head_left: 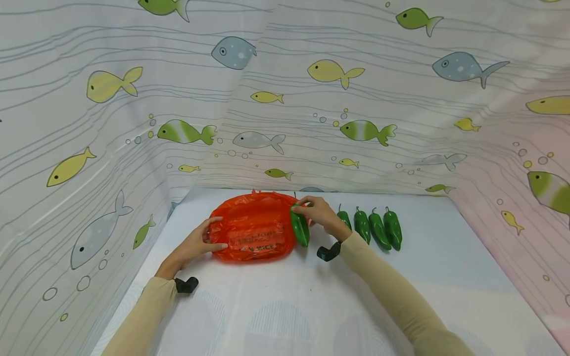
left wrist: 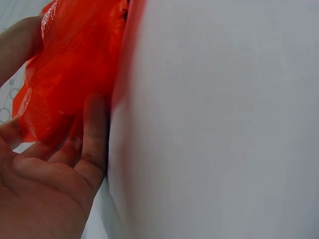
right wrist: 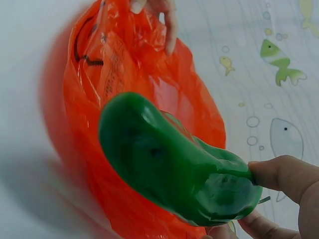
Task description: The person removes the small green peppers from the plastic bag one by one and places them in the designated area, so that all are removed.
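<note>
In the head view my right hand [head_left: 318,212] pinches a shiny green chili pepper [head_left: 300,227] near its stem, so it hangs over the right side of a red plastic bag [head_left: 254,227]. The right wrist view has the thumb and fingers at the stem end of the pepper [right wrist: 164,164]. My left hand [head_left: 198,242] holds the bag's left end, thumb and fingers spread around its edge. Through the thin red film [left wrist: 84,59] in the left wrist view, some of its fingers show. The bag's mouth is spread wide; printing marks its front.
Several green peppers [head_left: 378,230] lie in a row on the white table [head_left: 276,296], right of the right hand; the forearm partly covers some. Fish-patterned cloth [head_left: 285,113] stands behind and along both sides. Each wrist wears a small black camera [head_left: 328,252].
</note>
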{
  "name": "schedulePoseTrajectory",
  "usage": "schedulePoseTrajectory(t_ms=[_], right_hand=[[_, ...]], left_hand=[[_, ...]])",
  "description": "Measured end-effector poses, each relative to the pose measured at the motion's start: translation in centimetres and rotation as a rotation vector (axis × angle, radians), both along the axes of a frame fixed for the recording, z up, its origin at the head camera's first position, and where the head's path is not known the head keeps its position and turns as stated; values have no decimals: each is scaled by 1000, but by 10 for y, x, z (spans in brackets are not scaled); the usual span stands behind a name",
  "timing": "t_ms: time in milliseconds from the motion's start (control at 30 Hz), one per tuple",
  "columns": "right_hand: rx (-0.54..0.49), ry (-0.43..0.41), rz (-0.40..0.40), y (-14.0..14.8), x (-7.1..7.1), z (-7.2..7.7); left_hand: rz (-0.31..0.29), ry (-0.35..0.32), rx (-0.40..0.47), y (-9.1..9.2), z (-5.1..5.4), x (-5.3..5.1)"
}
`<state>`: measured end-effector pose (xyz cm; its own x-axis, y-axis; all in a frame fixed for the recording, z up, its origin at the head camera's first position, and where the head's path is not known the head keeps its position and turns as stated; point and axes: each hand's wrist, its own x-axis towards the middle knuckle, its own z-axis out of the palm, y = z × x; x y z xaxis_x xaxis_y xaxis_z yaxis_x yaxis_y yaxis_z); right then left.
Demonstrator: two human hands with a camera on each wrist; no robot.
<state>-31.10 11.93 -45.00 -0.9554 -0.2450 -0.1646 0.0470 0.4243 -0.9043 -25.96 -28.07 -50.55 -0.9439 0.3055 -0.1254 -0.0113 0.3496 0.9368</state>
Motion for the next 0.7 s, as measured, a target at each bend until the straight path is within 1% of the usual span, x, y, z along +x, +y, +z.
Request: schedulePoseTrajectory(t_ms=[167,367,533,700], right_hand=[[14,5,-22,13,-1,1],[35,6,-46,25,-2,3],[20,-8,-65,40,-1,6],[10,-18,-87,54,-2,5]], left_hand=[[3,2,1,1,1,1],[5,4,-23,0,-1,0],[10,-2,-28,0,-1,-1],[17,-11,-31,-1,-1,-2]])
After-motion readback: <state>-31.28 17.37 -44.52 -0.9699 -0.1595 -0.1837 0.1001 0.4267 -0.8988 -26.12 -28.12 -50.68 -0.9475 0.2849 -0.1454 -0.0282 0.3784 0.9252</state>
